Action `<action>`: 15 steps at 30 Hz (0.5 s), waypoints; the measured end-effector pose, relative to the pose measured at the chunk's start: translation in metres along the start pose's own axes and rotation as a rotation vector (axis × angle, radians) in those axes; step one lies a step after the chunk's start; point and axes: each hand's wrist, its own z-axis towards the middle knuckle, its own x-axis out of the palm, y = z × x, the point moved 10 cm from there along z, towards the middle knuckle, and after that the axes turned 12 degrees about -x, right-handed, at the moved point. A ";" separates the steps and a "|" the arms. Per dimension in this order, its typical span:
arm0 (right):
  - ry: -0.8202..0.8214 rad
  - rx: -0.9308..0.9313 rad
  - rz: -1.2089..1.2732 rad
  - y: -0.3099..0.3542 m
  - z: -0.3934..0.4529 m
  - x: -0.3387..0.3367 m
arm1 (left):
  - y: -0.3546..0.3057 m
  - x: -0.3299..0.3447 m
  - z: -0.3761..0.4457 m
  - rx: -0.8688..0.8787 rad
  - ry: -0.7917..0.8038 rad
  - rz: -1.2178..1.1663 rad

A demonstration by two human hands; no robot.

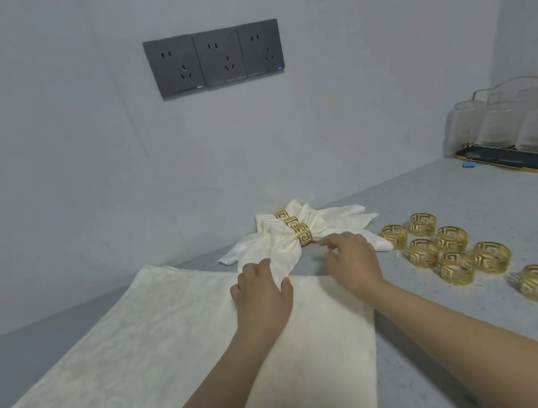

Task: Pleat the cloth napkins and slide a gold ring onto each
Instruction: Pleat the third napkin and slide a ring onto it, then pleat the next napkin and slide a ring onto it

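A large cream napkin (135, 343) lies flat on the grey counter (451, 333). Behind it, by the wall, three pleated napkins sit side by side, each in a gold ring (303, 233). My left hand (261, 294) rests on the fanned left end of the nearest pleated napkin (277, 249), fingers curled over the cloth. My right hand (351, 259) hovers at that napkin's right end just past the ring, fingers loosely bent; whether it touches the cloth I cannot tell. Several loose gold rings (453, 247) stand to the right.
A gold-rimmed tray (514, 162) with upturned glass cups stands at the back right corner. Three dark wall sockets (214, 59) are on the wall above. A small blue object (468, 163) lies beside the tray.
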 end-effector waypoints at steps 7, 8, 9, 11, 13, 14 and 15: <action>0.039 -0.014 0.146 0.048 -0.084 -0.010 | 0.040 -0.034 -0.086 -0.074 0.070 -0.091; 0.051 -0.018 0.159 0.056 -0.097 -0.011 | 0.047 -0.040 -0.100 -0.086 0.080 -0.100; 0.063 -0.026 0.171 0.063 -0.108 -0.011 | 0.052 -0.046 -0.111 -0.091 0.083 -0.114; 0.089 -0.054 0.191 0.079 -0.134 -0.011 | 0.063 -0.057 -0.140 -0.094 0.098 -0.129; 0.118 -0.083 0.211 0.094 -0.162 -0.010 | 0.075 -0.068 -0.169 -0.086 0.113 -0.127; 0.125 -0.099 0.224 0.101 -0.173 -0.009 | 0.082 -0.072 -0.181 -0.082 0.121 -0.117; 0.135 -0.120 0.230 0.108 -0.185 -0.008 | 0.091 -0.076 -0.195 -0.085 0.134 -0.102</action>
